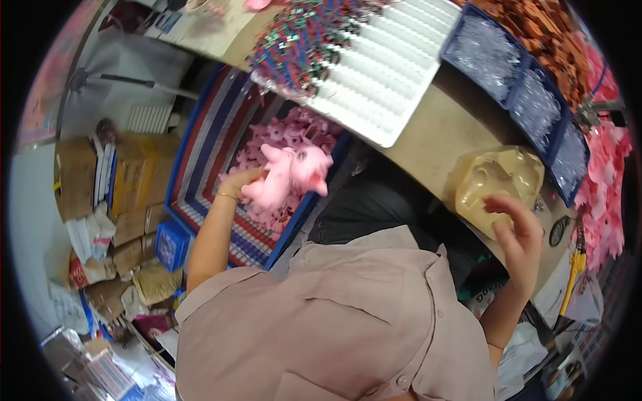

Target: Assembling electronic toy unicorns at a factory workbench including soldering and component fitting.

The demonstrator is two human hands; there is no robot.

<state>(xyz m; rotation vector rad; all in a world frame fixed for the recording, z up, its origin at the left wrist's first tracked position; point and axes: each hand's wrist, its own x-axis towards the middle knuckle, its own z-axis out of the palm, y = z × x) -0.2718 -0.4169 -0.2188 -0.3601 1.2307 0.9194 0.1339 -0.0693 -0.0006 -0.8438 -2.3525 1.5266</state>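
Note:
A pink plastic toy animal with painted eyes is in my left hand, which grips it at the back end. Below it, many similar small pink plastic parts lie in a blue-rimmed bin lined with striped cloth. On the right, my right hand holds nothing, its fingers loosely bent and apart from the thumb. It is over the near edge of a glossy beige moulded fixture with hollows, which lies on the worktable. Whether the fingertips touch the fixture I cannot tell.
A white ribbed tray on the table carries red and blue wired parts. Blue trays hold clear plastic pieces, beside orange-brown parts and pink pieces. A yellow-handled tool lies right. Cardboard boxes stand left.

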